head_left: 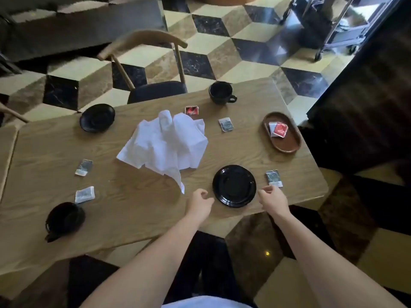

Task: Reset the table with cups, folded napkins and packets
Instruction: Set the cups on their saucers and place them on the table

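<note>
Two hands are flanking the near saucer (234, 185), which is sitting at the surface's (138, 210) near edge: my left grip (199, 202) just left of its rim, my right grip (272, 196) just right, both loosely curled and holding nothing. My right is lying nearer the packet (274, 178) beyond it; the crumpled napkin (164, 141) is lying further ahead and left.
</note>
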The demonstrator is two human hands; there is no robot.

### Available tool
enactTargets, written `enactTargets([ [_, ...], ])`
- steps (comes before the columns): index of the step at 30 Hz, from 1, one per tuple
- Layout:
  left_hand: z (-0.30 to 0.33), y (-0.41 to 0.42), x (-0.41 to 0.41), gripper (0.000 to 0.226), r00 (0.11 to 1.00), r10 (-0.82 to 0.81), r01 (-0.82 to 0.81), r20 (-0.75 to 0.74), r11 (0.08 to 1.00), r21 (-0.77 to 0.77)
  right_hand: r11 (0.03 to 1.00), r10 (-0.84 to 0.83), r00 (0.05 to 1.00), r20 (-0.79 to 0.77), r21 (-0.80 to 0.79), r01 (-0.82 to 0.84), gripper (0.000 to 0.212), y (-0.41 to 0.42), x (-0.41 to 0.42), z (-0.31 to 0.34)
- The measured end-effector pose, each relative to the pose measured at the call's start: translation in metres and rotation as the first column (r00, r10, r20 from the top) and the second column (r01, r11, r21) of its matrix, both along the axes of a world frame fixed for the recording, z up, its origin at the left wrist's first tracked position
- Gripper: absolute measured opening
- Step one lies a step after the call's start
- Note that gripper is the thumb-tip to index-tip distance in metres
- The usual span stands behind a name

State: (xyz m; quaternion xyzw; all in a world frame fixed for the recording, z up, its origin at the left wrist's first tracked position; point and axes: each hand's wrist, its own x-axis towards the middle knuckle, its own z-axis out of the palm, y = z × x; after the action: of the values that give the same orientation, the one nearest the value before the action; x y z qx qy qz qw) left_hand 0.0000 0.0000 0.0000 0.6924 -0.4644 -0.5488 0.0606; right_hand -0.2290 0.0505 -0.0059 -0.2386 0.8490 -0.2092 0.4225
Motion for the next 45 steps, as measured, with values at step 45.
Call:
enactTargets([
  [45,-0.031,0.037,0.177,0.030,0.831,0.544,-0.551,0.119,0.833,0.045,0.909,0.394,0.891,0.226,0.046,-0.414,0.015,-0.039,0.199,-0.046],
])
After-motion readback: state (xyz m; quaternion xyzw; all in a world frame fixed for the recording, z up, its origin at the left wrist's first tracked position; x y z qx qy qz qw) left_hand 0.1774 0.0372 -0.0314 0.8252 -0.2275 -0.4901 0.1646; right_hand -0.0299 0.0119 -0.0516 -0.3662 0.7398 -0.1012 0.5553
